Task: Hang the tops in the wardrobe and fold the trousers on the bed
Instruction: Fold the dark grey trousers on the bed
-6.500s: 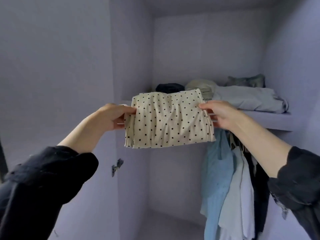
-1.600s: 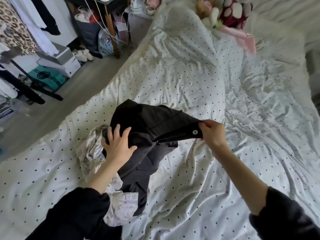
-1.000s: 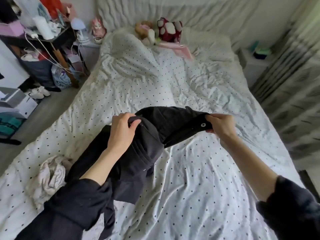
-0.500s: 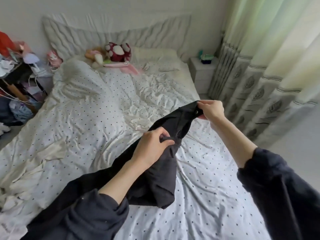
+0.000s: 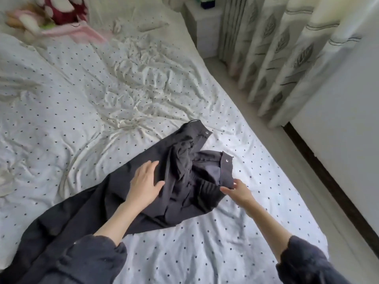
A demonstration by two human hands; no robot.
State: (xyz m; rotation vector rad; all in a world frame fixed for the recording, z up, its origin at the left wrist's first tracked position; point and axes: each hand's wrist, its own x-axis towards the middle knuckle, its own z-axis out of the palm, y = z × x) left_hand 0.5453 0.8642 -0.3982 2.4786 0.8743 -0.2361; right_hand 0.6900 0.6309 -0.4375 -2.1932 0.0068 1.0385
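Note:
Dark grey trousers lie crumpled on the white dotted bed cover, waistband toward the bed's right edge, legs trailing to the lower left under my left sleeve. Two metal snaps show on the open waistband. My left hand rests flat on the fabric near the hip, fingers spread. My right hand pinches the lower corner of the waistband between thumb and fingers.
Stuffed toys and a pink cloth lie at the bed's head. A white nightstand stands beside it. Leaf-patterned curtains hang on the right, with a strip of floor and a white wall with a dark baseboard.
The trousers were held up in the air by both hands. Now they lie on the bed, my left hand flat on them and my right gripping a waistband corner.

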